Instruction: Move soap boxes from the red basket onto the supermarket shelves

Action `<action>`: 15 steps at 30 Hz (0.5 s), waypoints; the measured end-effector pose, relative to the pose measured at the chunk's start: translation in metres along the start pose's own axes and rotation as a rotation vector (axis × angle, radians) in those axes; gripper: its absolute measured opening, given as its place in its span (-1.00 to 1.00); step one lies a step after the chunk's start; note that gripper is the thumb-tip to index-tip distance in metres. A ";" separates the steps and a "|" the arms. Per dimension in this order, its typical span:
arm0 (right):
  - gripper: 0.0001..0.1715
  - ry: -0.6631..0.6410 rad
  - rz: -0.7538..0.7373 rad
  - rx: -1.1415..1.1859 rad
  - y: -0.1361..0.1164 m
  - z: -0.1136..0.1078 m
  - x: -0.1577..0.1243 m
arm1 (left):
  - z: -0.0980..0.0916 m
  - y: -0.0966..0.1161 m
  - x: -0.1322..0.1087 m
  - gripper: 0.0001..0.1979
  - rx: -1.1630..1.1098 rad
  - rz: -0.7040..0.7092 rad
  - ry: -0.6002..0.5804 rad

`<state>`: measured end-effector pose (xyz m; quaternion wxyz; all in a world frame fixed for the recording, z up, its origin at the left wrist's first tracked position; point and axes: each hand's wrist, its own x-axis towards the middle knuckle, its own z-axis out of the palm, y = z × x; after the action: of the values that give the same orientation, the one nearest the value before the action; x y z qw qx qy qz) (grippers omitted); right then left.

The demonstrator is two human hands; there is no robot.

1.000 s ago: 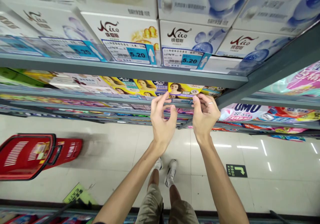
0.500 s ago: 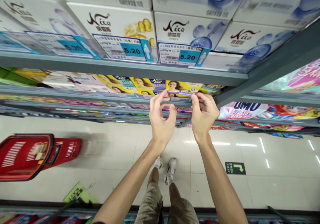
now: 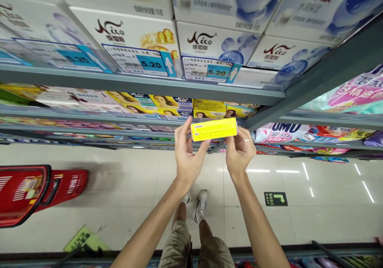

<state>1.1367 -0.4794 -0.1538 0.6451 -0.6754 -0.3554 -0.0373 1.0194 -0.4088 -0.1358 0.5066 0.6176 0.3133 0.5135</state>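
A small yellow box (image 3: 214, 129) is held between both hands, just in front of the second shelf's edge. My left hand (image 3: 187, 156) grips its left end with fingers curled round it. My right hand (image 3: 241, 152), with a ring on one finger, pinches its right end. On the shelf behind it stands a row of similar yellow boxes (image 3: 209, 108) printed with portraits. White Nice boxes (image 3: 209, 40) fill the shelf above, with blue 5.20 price tags (image 3: 209, 70) along its edge.
A red shopping basket (image 3: 26, 192) sits at the left over the tiled floor. Pink and white detergent bags (image 3: 299, 134) lie on the right-hand shelves. A green exit sign (image 3: 275, 199) is stuck to the floor. My legs and shoes (image 3: 197, 204) show below.
Both hands were at the shelf edge on the portrait box; now they have drawn a yellow box out and hold it clear of the shelf. The view shifted slightly left.
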 end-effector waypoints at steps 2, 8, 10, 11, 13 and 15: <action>-0.81 -0.078 -0.087 -0.046 0.000 -0.012 -0.006 | -0.013 0.001 -0.007 -0.52 0.072 -0.033 -0.022; -0.50 -0.466 -0.390 -0.528 -0.017 -0.031 0.029 | -0.059 -0.002 -0.032 -0.56 0.103 -0.269 0.116; -0.42 -0.592 -0.389 -0.778 -0.030 -0.023 0.049 | -0.073 -0.004 -0.043 -0.58 0.166 -0.305 0.164; -0.39 -0.646 -0.371 -0.880 -0.037 -0.018 0.058 | -0.079 -0.004 -0.048 -0.59 0.197 -0.320 0.179; -0.37 -0.720 -0.338 -1.021 -0.048 -0.008 0.071 | -0.088 -0.005 -0.056 -0.62 0.240 -0.360 0.189; -0.40 -0.746 -0.311 -1.101 -0.055 0.000 0.077 | -0.092 -0.005 -0.062 -0.63 0.252 -0.401 0.191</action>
<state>1.1653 -0.4506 -0.0684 0.0290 -0.8138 -0.5762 -0.0696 0.9153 -0.4355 -0.1641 0.4854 0.5501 0.5375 0.4159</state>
